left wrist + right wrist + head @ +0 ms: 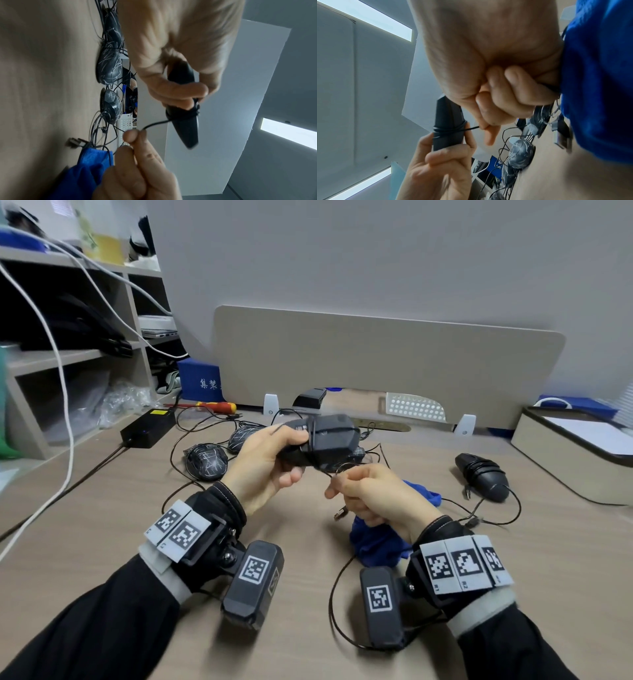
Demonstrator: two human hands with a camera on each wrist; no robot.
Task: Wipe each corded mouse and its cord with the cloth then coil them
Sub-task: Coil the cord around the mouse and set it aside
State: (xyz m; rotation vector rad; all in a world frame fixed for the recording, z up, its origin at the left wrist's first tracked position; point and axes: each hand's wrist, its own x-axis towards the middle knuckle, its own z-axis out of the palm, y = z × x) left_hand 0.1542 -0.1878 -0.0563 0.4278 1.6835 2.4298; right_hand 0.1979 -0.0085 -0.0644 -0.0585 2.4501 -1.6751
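My left hand (270,460) grips a black mouse (325,443) above the desk, with a few turns of its thin black cord (154,123) wound round its body. Just to its right, my right hand (363,491) pinches that cord between thumb and forefinger. The other fingers of this hand hold the blue cloth (376,542), which hangs down to the desk. The cord's USB plug (340,513) dangles beside the cloth. In the right wrist view the wound mouse (447,121) sits in the left hand (440,169), next to the cloth (599,81).
Two dark mice with pale line patterns (207,462) (245,438) lie at the back left among loose cords. A black mouse with its cord wrapped round it (483,475) lies at the right. A power brick (147,428), a screwdriver (214,406) and a tray (568,455) stand around.
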